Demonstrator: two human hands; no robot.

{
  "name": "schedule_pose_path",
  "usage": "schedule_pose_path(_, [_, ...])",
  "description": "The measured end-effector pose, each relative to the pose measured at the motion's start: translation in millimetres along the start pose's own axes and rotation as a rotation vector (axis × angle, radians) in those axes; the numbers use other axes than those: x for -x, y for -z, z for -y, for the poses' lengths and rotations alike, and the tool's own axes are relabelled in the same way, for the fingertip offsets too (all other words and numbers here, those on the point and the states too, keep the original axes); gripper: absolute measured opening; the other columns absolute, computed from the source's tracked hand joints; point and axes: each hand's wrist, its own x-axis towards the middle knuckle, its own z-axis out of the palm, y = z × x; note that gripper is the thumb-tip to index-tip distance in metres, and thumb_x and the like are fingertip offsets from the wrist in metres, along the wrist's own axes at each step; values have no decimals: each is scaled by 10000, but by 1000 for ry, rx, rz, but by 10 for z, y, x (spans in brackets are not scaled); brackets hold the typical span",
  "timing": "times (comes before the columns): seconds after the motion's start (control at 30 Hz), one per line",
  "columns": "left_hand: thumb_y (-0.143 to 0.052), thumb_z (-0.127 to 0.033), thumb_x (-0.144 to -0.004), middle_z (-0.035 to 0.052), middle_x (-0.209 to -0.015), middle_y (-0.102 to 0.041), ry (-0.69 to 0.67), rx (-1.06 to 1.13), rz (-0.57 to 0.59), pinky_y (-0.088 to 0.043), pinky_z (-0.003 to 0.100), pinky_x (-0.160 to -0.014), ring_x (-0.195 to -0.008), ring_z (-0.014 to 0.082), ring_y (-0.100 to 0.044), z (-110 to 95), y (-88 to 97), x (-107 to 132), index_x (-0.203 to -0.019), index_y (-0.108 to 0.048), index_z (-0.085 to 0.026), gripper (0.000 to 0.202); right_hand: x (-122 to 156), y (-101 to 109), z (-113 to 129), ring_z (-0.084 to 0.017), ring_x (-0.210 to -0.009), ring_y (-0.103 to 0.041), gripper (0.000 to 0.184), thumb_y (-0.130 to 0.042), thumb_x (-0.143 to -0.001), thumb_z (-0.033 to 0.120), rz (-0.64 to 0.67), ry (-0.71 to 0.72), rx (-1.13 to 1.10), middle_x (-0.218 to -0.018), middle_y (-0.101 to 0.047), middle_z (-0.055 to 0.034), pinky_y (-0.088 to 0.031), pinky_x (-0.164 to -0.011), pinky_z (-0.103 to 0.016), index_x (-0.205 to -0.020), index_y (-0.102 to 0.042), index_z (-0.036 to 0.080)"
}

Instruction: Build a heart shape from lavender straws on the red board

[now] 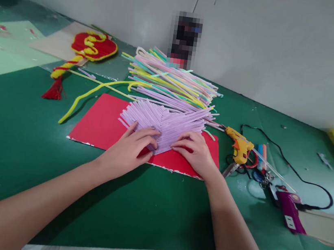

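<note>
A lavender panel of pipe cleaners (166, 127), laid side by side in a V-shaped pattern, lies on a red board (94, 117) with frayed white edges. At the panel's lower left edge is my left hand (133, 145), fingers bent and thumb beneath them, gripping it. My right hand (196, 151) holds the lower right edge, its fingertips pressed together there. The panel narrows to a point between the two hands. Just behind it lies a pile of loose pipe cleaners (173, 80) in pink, yellow, teal and lavender.
A yellow hot glue gun (240, 145) lies to the right, near scissors (230, 169) and a purple power strip (291, 211). Back left is a red and yellow fan-shaped craft (94, 47) with a tassel. One long yellow pipe cleaner (87, 94) curves across the green table (112, 212).
</note>
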Motion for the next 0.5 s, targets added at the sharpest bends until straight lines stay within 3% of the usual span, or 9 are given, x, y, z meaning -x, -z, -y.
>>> schedule_pose_path(0.2, [-498,-204,-836,32,-1291,-547,5,13,-3,-128,506,-1144,-1260,193,-451,-3,4,-8,-928,-550,-229,108,33,98,-18,-191,-897,-551,119,-640,-822,265,-121,-31,22,-951,-633,-8,-404,-869,-400,-843,-734,335])
schedule_pose_path(0.5, [-500,-209,-840,34,-1290,-549,-1,12,0,-125,510,-1145,-1269,196,-441,3,4,-1,-931,-550,-226,106,28,23,-68,-187,-912,-550,138,-628,-832,262,-64,-16,-5,-917,-629,-14,-416,-859,-392,-842,-745,336])
